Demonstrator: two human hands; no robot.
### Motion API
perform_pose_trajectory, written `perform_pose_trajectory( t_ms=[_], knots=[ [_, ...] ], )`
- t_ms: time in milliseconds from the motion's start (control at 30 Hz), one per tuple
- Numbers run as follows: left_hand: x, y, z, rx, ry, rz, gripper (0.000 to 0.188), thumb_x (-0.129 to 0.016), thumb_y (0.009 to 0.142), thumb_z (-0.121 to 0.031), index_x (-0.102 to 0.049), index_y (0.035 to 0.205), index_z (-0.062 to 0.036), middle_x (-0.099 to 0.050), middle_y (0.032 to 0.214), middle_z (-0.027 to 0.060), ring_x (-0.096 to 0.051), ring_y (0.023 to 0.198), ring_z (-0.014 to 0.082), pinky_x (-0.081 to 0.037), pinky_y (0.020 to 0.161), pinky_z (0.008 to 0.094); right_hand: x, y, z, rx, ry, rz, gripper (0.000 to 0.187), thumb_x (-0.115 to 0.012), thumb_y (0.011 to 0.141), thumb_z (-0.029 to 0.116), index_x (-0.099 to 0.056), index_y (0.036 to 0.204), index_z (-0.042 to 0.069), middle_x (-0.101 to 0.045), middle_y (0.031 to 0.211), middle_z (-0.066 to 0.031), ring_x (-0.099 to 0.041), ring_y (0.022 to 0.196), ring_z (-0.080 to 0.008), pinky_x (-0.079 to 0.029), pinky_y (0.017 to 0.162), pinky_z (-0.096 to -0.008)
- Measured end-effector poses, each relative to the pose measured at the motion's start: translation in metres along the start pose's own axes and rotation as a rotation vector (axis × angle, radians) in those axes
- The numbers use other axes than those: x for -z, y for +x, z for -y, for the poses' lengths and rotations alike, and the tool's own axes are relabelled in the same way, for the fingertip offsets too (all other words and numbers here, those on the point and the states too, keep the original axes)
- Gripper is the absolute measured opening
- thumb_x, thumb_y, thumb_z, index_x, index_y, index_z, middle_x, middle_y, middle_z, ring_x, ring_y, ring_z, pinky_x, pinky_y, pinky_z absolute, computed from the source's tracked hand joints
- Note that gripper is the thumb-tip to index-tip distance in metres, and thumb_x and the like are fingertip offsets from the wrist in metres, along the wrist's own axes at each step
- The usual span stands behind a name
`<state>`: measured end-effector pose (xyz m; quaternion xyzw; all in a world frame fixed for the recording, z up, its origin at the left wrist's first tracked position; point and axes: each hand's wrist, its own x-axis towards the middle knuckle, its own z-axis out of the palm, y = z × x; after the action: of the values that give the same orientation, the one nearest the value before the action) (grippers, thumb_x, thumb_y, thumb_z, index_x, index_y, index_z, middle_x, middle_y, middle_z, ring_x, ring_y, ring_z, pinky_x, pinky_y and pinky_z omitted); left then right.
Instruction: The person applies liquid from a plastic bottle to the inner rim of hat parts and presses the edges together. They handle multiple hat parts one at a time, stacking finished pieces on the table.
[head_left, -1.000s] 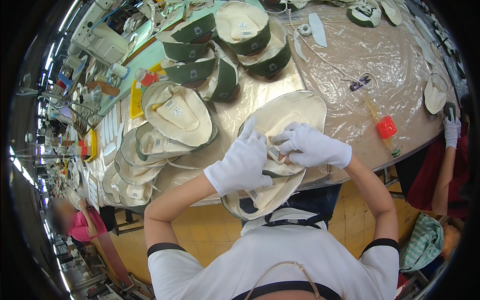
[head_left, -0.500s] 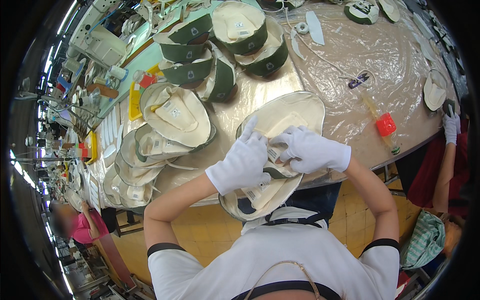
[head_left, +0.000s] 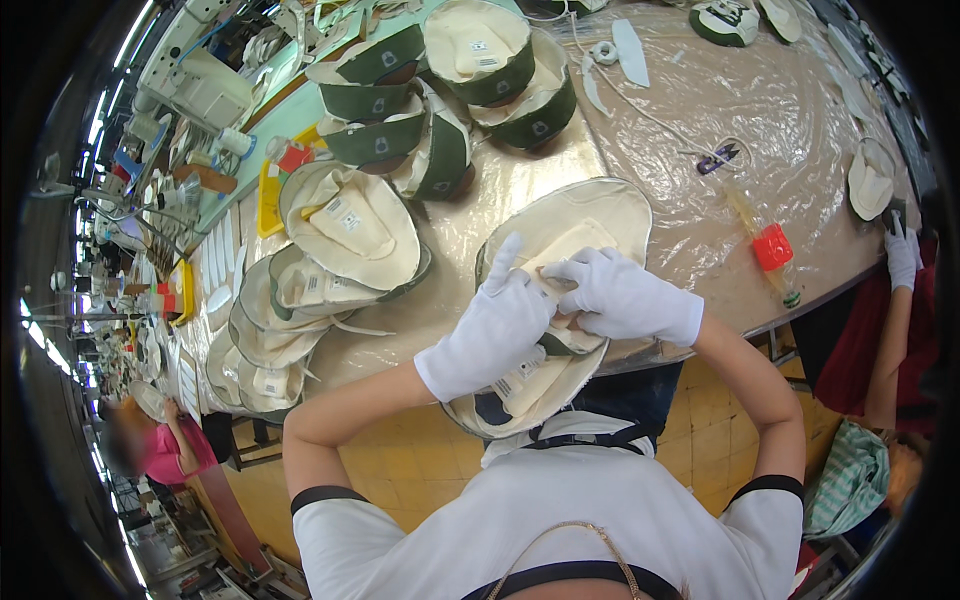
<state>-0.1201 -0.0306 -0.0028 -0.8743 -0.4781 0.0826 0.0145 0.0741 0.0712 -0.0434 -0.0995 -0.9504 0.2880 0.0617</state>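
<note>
White gloves cover both hands, which meet over a cream-lined shoe upper (head_left: 610, 205) with a printed label inside, at the near table edge. My left hand (head_left: 500, 325) grips its inner part with curled fingers, the index finger stretched up. Close beside it, my right hand (head_left: 625, 297) pinches the same part, its fingertips bent in against the left fingers. What lies between the fingertips is mostly hidden. A second cream loop with a label (head_left: 530, 385) hangs over the table edge below my hands; whether it belongs to the same upper I cannot tell.
Cream-lined uppers (head_left: 350, 235) lie piled at the left, and green-sided ones (head_left: 500, 60) stand stacked beyond. Purple thread snips (head_left: 717, 158), a white cord and a red-labelled bottle (head_left: 772, 248) are on the plastic-covered table (head_left: 690, 110). Another person's gloved hand (head_left: 903, 255) is at far right.
My left hand has shifted slightly right, closer to my right hand, and their fingertips now meet. The upper has moved a little with them.
</note>
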Motion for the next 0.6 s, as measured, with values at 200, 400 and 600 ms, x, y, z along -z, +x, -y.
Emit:
perform_pose_trajectory(
  t_ms=[200,400,600],
  knots=[
    [-0.004,-0.005,0.002,-0.144,-0.212,-0.019,0.012,-0.072,0.073,-0.023,-0.073,0.085,-0.0186,-0.059,0.085,0.0016,-0.059,0.090,0.0216,-0.017,0.123,0.0540,-0.005,0.001,-0.007,-0.029,0.082,-0.020,0.022,-0.066,0.080,0.017,-0.077,0.099,0.015,-0.061,0.130,-0.0104,-0.056,0.113,-0.0337,-0.045,0.097,-0.0454],
    [-0.009,-0.006,0.006,-0.172,-0.310,0.023,0.014,-0.072,0.072,-0.025,-0.073,0.080,-0.0131,-0.059,0.080,0.0045,-0.058,0.087,0.0246,-0.039,0.095,0.0421,-0.002,-0.005,-0.013,-0.033,0.259,-0.069,0.021,-0.068,0.078,0.015,-0.079,0.096,0.016,-0.061,0.131,-0.0134,-0.054,0.117,-0.0354,-0.041,0.102,-0.0443],
    [-0.018,-0.004,0.012,-0.138,-0.166,0.043,0.011,-0.064,0.078,-0.019,-0.074,0.080,-0.0154,-0.056,0.080,0.0062,-0.052,0.081,0.0241,-0.038,0.083,0.0385,-0.008,-0.006,-0.004,-0.044,0.146,-0.051,0.016,-0.068,0.079,0.019,-0.079,0.090,0.017,-0.061,0.128,-0.0134,-0.055,0.114,-0.0348,-0.041,0.101,-0.0456]
  ],
)
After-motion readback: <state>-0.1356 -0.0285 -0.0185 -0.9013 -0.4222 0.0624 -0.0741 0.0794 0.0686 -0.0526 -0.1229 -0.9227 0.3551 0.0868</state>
